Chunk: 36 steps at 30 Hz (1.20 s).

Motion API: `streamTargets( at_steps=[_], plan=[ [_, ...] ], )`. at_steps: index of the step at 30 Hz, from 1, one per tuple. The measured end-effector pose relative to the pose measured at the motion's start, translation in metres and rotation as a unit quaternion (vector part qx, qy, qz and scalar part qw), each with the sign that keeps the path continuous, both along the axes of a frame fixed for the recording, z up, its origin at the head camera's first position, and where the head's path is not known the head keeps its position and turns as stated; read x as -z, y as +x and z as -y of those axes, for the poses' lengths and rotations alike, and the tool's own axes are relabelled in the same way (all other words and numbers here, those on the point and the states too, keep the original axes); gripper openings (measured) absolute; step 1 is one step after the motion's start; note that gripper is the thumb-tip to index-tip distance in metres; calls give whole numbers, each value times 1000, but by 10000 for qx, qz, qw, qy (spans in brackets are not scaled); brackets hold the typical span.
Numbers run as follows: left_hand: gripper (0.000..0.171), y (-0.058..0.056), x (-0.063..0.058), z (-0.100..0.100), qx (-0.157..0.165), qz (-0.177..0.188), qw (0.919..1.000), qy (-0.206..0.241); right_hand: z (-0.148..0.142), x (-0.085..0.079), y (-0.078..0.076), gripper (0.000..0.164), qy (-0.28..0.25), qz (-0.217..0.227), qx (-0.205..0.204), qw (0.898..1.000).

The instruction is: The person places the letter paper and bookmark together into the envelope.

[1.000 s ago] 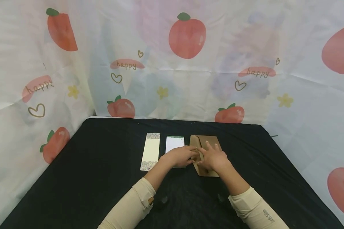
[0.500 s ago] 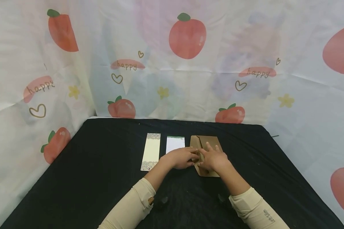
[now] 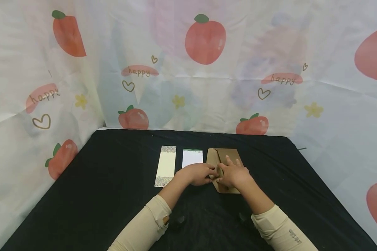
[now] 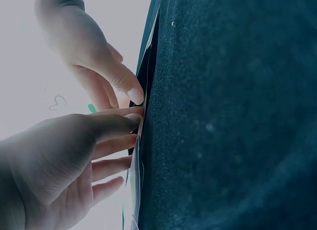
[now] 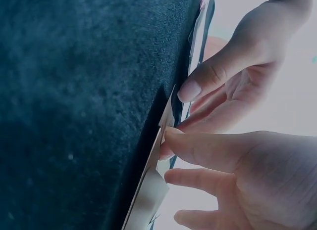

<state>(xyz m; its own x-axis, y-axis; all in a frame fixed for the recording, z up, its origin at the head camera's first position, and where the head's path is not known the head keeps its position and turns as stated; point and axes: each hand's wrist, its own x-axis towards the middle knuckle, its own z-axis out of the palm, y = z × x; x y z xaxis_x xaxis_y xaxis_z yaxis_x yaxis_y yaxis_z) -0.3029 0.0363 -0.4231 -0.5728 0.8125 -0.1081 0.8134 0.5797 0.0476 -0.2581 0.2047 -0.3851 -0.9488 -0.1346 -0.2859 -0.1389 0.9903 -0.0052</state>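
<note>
A brown paper envelope [image 3: 231,152] lies on the black cloth, its flap on the left side lifted a little. My right hand [image 3: 234,174] is over it, thumb and index finger pinching the paper beside the flap while the other fingers spread out. From the left, my left hand [image 3: 197,173] reaches the flap, its fingers extended and fingertips right at the paper edge. In the right wrist view the envelope [image 5: 145,193] shows edge-on, with the right thumb at its opening. A white card [image 3: 192,157] with a green top edge lies partly under my left hand.
A long cream card [image 3: 165,165] with patterned ends lies left of the white card. Black cloth [image 3: 97,202] covers the table. A printed curtain [image 3: 204,94] with fruit pictures hangs behind and at both sides.
My left hand has shifted slightly toward me along the flap. The envelope has slid a little to the left, and the right hand stays in about the same place.
</note>
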Motion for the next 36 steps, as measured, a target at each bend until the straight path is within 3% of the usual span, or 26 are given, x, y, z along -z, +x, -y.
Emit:
streamTargets(
  at_steps=[10, 28, 36],
  plan=[
    [38, -2, -1, 1, 56, 98, 9999, 0, 1, 4, -1, 65, 98, 7, -72, 9999],
    [39, 1, -4, 4, -214, 142, 9996, -69, 2, 7, -2, 60, 16, -72, -33, 10000],
    [39, -1, -4, 7, -336, 429, 9985, 47, 3, 7, -3, 59, -65, 74, 132, 9999]
  ],
)
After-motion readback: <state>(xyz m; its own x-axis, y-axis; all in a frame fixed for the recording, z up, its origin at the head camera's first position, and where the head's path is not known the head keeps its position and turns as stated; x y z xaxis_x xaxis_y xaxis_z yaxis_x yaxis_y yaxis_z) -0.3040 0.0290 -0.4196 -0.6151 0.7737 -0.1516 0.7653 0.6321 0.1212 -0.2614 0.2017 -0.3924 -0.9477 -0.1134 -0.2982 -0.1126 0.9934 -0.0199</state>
